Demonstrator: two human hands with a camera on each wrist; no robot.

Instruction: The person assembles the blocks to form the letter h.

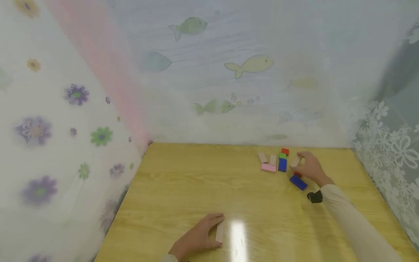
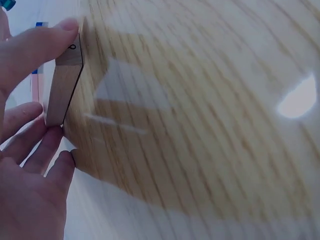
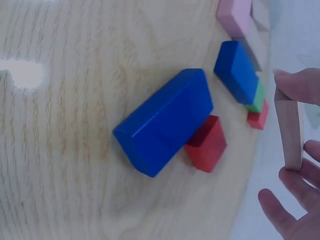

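Note:
My left hand (image 1: 199, 234) pinches a plain wooden block (image 1: 219, 233) by its ends near the front of the table; in the left wrist view a dark mark shows on the end of that block (image 2: 66, 82), under the thumb. At the back right, my right hand (image 1: 311, 168) holds another plain wooden block (image 3: 291, 132) between thumb and fingers. Just below that hand lie a long blue block (image 3: 167, 120) and a red block (image 3: 206, 144), touching or nearly so. Left of it, a second blue block (image 1: 282, 165), a green block (image 1: 283, 155) and a red cube (image 1: 285, 151) form a row.
Further left sit a pink block (image 1: 268, 167) and two plain wooden blocks (image 1: 272, 159). A small black object (image 1: 315, 197) is by the right wrist. Printed curtains stand along the back and sides of the wooden table (image 1: 183, 182).

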